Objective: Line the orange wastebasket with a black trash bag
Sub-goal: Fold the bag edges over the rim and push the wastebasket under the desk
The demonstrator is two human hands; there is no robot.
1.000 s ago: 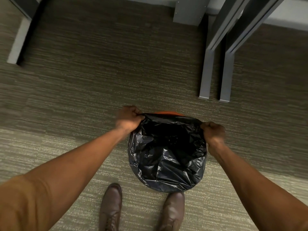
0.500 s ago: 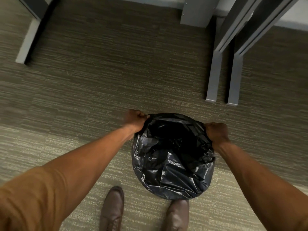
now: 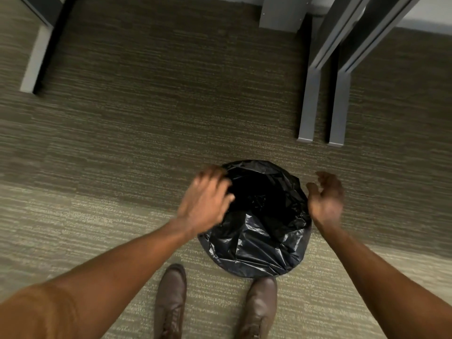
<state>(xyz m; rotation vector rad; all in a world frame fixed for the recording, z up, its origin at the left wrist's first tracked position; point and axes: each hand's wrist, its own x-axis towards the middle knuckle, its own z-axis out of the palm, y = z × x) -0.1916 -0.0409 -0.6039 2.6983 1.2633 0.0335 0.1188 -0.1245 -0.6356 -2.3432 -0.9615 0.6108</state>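
The black trash bag point(image 3: 259, 243) is draped over the whole wastebasket on the carpet, so no orange shows. Its mouth opens into a dark hollow at the top. My left hand point(image 3: 205, 199) hovers over the bag's left rim, fingers apart, blurred, holding nothing. My right hand point(image 3: 326, 199) is just off the right rim, palm turned inward, fingers spread and empty.
Two grey metal desk legs point(image 3: 310, 104) stand on the carpet beyond the basket to the right. Another desk foot point(image 3: 34, 59) lies at the far left. My two brown shoes point(image 3: 171, 302) stand just in front of the basket.
Both hands have let go of the bag's rim and lifted away with fingers spread. The orange rim seen a second ago is now covered by the bag.
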